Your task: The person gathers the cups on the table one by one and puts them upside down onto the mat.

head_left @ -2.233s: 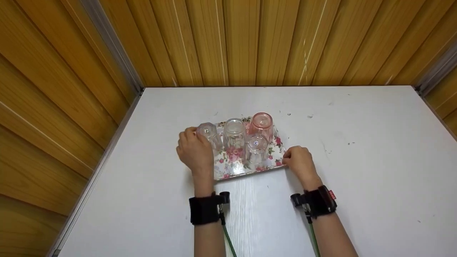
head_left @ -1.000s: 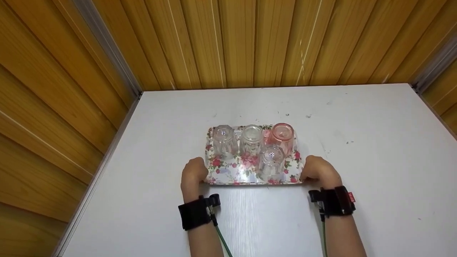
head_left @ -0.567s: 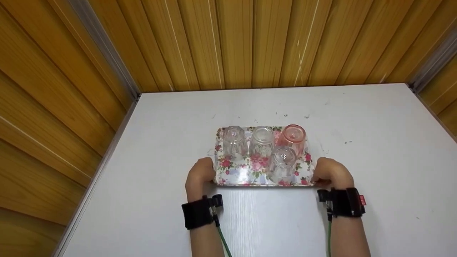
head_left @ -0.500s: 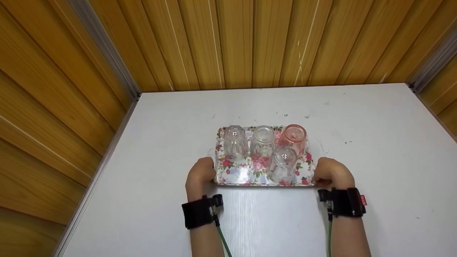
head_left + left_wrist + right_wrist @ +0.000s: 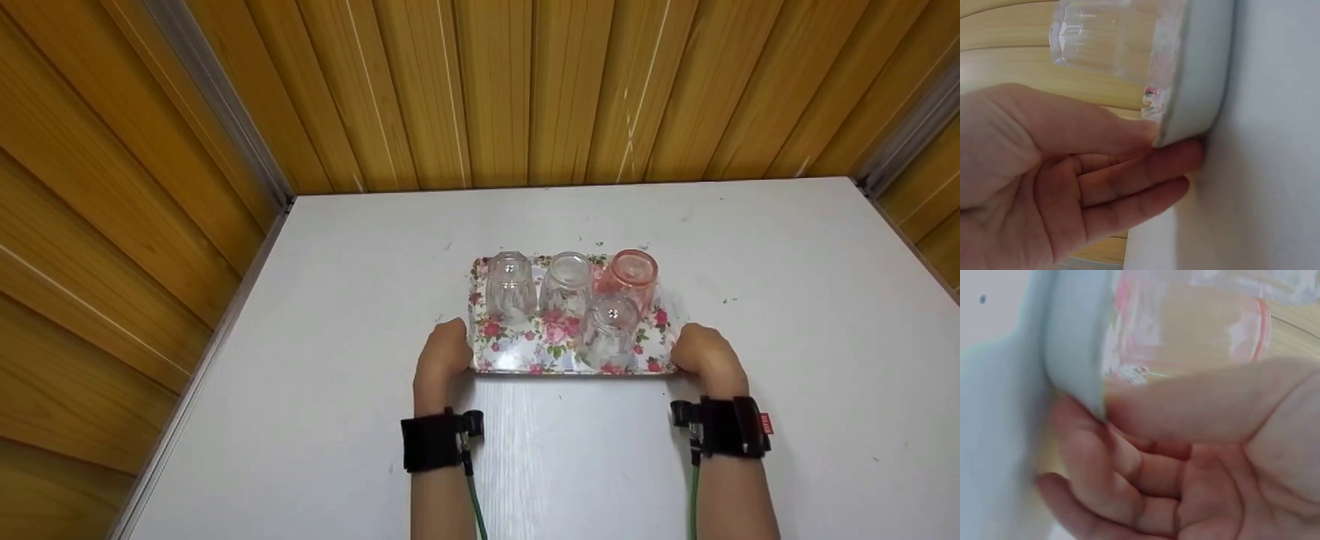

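Observation:
A white tray [image 5: 525, 358] with a rose pattern is held between both hands in the head view. My left hand [image 5: 445, 351] grips its left end, thumb on the rim and fingers against the underside, as the left wrist view shows. At the opposite end my right hand [image 5: 705, 352] pinches the rim the same way. Upside down on the tray stand a clear faceted glass [image 5: 511, 289], a second clear glass [image 5: 568, 285] and a pink glass [image 5: 631, 274] along the back. Another clear glass [image 5: 611, 330] stands in front of the pink one.
Beneath is a white table [image 5: 337, 337] with small dark marks on its top. Yellow wood-grain panels [image 5: 495, 90] rise behind it and on the left. A black strap with a small camera and green cable circles each wrist.
Earlier the left hand was at the faceted glass on an angled tray; it then moved down to the tray's left end. The tray has been straightened, shifted right, and lately moved slightly away.

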A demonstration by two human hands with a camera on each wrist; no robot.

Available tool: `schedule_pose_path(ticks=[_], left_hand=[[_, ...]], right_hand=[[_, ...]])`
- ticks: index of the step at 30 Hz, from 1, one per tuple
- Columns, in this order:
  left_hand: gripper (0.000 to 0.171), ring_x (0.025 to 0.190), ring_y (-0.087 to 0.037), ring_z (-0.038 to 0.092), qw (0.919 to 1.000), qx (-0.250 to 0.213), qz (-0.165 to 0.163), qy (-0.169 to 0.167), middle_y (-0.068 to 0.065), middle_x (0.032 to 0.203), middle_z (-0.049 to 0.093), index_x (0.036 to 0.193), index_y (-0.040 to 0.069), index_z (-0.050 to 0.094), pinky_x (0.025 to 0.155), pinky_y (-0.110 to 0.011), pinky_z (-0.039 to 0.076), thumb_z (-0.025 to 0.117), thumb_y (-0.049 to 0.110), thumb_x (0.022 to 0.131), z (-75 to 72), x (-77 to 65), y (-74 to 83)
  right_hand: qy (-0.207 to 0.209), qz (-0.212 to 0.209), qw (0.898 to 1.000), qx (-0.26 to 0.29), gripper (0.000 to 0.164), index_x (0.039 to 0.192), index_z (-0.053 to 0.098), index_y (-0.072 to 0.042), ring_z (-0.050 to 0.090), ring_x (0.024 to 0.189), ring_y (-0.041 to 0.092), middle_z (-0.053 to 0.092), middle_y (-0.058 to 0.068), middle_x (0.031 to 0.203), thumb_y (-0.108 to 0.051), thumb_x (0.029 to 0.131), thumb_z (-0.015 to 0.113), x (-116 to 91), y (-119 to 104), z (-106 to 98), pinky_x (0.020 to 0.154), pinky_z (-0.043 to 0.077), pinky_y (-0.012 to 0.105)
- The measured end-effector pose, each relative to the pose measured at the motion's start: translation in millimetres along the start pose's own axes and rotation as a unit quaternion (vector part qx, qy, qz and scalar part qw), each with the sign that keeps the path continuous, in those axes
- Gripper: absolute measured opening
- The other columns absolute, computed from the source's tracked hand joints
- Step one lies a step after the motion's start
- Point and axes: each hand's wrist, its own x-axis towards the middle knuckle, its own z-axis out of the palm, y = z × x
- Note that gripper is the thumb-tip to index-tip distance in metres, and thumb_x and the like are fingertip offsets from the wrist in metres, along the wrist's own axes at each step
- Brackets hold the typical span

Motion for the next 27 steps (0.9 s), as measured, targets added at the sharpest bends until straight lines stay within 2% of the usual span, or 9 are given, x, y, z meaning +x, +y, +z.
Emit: schedule_pose_path(ticks=[4, 7, 12, 17, 21, 24, 25, 27], left_hand=[[0.015, 0.060, -0.020, 0.040, 0.9988, 0.003, 0.017, 0.047, -0.015, 0.070, 0.054, 0.082, -0.004, 0.053, 0.055, -0.035, 0.042, 0.044, -0.014, 0.075, 7.8, 4.4, 1.0], [0.017, 0.061, -0.020, 0.041, 0.9969, -0.014, 0.012, 0.076, -0.014, 0.071, 0.053, 0.084, -0.005, 0.053, 0.054, -0.034, 0.042, 0.042, -0.015, 0.077, 13.5, 6.5, 2.0], [0.018, 0.066, -0.023, 0.051, 0.9923, -0.025, 0.006, 0.121, -0.015, 0.075, 0.057, 0.087, -0.006, 0.056, 0.058, -0.036, 0.047, 0.041, -0.014, 0.081, 20.3, 9.2, 4.5], [0.014, 0.066, -0.028, 0.055, 0.9871, -0.011, 0.010, 0.159, -0.016, 0.073, 0.057, 0.079, -0.004, 0.055, 0.057, -0.038, 0.047, 0.044, -0.013, 0.081, 24.7, 12.1, 4.6], [0.014, 0.069, -0.029, 0.057, 0.9874, -0.007, 0.003, 0.158, -0.017, 0.075, 0.058, 0.082, -0.005, 0.056, 0.059, -0.039, 0.048, 0.045, -0.012, 0.081, 25.4, 12.4, 5.6], [0.014, 0.076, -0.032, 0.058, 0.9871, 0.022, -0.005, 0.159, -0.020, 0.088, 0.058, 0.094, -0.008, 0.058, 0.066, -0.041, 0.049, 0.050, -0.004, 0.084, 21.7, 9.0, 9.4], [0.019, 0.081, -0.033, 0.059, 0.9850, 0.039, -0.008, 0.168, -0.022, 0.096, 0.058, 0.101, -0.008, 0.057, 0.071, -0.042, 0.049, 0.053, 0.001, 0.085, 18.9, 7.4, 11.7], [0.037, 0.096, -0.036, 0.056, 0.9772, 0.066, -0.006, 0.202, -0.025, 0.114, 0.053, 0.116, -0.008, 0.052, 0.085, -0.047, 0.045, 0.057, 0.015, 0.087, 11.1, 3.5, 18.5]], right_hand=[[0.061, 0.008, 0.998, -0.006, 0.011, 0.067, 0.053, 0.009, 0.042, 0.056, 0.025, 0.048, 0.017, 0.063, 0.005, 0.070, 0.043, 4.7, 0.4, 3.5, 0.047, 0.040, 0.034], [0.099, 0.012, 0.995, 0.000, 0.013, 0.068, 0.054, 0.010, 0.044, 0.056, 0.026, 0.051, 0.020, 0.064, 0.004, 0.071, 0.043, 8.3, 0.7, 6.9, 0.047, 0.041, 0.037], [0.144, 0.020, 0.989, 0.018, 0.014, 0.067, 0.055, 0.010, 0.047, 0.056, 0.029, 0.055, 0.024, 0.066, 0.003, 0.072, 0.044, 13.6, 0.2, 12.1, 0.047, 0.041, 0.039], [0.153, 0.019, 0.988, 0.021, 0.016, 0.073, 0.057, 0.013, 0.051, 0.061, 0.034, 0.057, 0.029, 0.073, 0.001, 0.074, 0.046, 17.3, -0.7, 12.4, 0.052, 0.044, 0.044], [0.150, 0.022, 0.988, 0.028, 0.016, 0.072, 0.057, 0.013, 0.049, 0.059, 0.032, 0.057, 0.028, 0.072, 0.001, 0.074, 0.046, 17.7, -0.3, 12.1, 0.050, 0.042, 0.040], [0.131, 0.039, 0.990, 0.035, 0.020, 0.078, 0.056, 0.014, 0.049, 0.060, 0.030, 0.057, 0.027, 0.073, -0.003, 0.078, 0.047, 14.3, -4.5, 11.3, 0.049, 0.042, 0.037], [0.129, 0.043, 0.990, 0.033, 0.024, 0.082, 0.056, 0.016, 0.051, 0.062, 0.032, 0.057, 0.029, 0.076, -0.006, 0.081, 0.047, 12.1, -7.7, 10.0, 0.050, 0.044, 0.038], [0.153, 0.047, 0.987, 0.030, 0.033, 0.093, 0.053, 0.018, 0.055, 0.069, 0.039, 0.056, 0.032, 0.084, -0.013, 0.086, 0.048, 6.4, -17.0, 6.6, 0.055, 0.047, 0.044]])
